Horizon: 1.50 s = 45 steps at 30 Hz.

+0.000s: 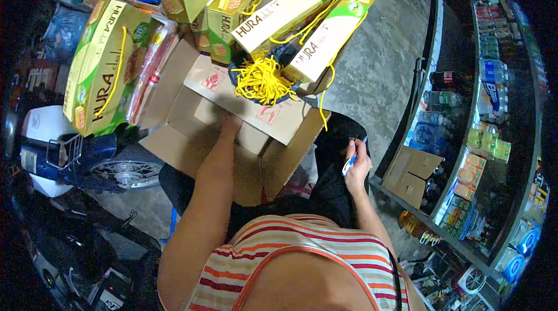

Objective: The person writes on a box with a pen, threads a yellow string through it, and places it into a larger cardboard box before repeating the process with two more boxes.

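Observation:
An open cardboard box (pixel 192 142) stands between my knees. My left hand (pixel 231 124) reaches down into it, with the fingers hidden under a flap with red print (pixel 276 116). On the flaps sits a dark bag of yellow cords (pixel 263 80). Around the box's far side stand green-and-white HURA gift bags (pixel 290 11) with yellow cord handles. My right hand (pixel 357 165) rests by my right knee, fingers closed around a slim blue-and-white pen-like tool (pixel 349 164).
At the left, another HURA bag (pixel 104 72) stands beside flat plastic-wrapped packs (pixel 154 70). A motorbike wheel (pixel 129 174) is close by on that side. Shelves with bottles (pixel 494 84) and a small carton (pixel 412 177) line the right. Grey concrete floor (pixel 386 38) lies between.

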Tool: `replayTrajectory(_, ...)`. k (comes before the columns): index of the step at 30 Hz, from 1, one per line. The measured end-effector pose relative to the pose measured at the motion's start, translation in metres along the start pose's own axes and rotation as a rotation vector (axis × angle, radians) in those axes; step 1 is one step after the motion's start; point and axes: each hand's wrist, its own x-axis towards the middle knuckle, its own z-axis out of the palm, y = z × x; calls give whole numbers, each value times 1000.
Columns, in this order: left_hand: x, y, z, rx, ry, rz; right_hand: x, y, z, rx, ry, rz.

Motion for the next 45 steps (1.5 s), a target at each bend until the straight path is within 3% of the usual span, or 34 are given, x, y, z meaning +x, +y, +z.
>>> replayTrajectory(7, 27, -27, 44, -273, 222, -82, 0, -2, 0, -49, -6, -8)
replayTrajectory(11, -16, -46, 54, -402, 382, -124, 1, -3, 1, -40, -17, 8)
replayTrajectory(14, -48, -33, 15, -391, 405, -221, 2, -6, 1, -37, -3, -4)
replayTrajectory(18, -61, -60, 29, -473, 535, -145, 0, -3, 1, -53, 15, -8)
replayTrajectory(20, -55, -77, 23, -104, 277, 51, 1, -7, -1, 5, -11, 37)
replayTrajectory(21, -53, -76, 19, -98, 279, 50, 2, -7, -1, 11, -13, 37)
replayTrajectory(23, -45, -73, 14, 208, -20, 12, 1, -5, 0, 6, 5, 13)
replayTrajectory(27, -23, -76, 60, 402, 182, 80, 0, -3, -1, -9, -15, 22)
replayTrajectory(29, -17, -24, 25, -141, 619, -102, 1, -5, -3, 31, -13, 44)
replayTrajectory(30, -19, -1, -10, -144, 615, -104, 1, -2, -3, 26, -14, 45)
replayTrajectory(32, -26, 34, -75, -592, 340, -25, 1, 3, -1, 28, -3, 13)
replayTrajectory(33, -23, 23, -57, -594, 338, -25, 2, 0, -3, 25, -2, 14)
replayTrajectory(35, -19, -14, -11, -265, 644, 103, 3, -11, -6, 33, -13, 26)
replayTrajectory(39, -40, -27, -13, -276, 648, 157, 2, -7, -6, -1, -32, 16)
replayTrajectory(42, -33, -33, -16, -122, 569, -9, 1, -8, -9, 0, -45, 56)
replayTrajectory(44, -22, -25, -26, -295, 442, -233, 0, -5, -7, 16, -38, 49)
replayTrajectory(45, -22, -19, -36, -297, 448, -226, -1, -2, -7, 23, -33, 47)
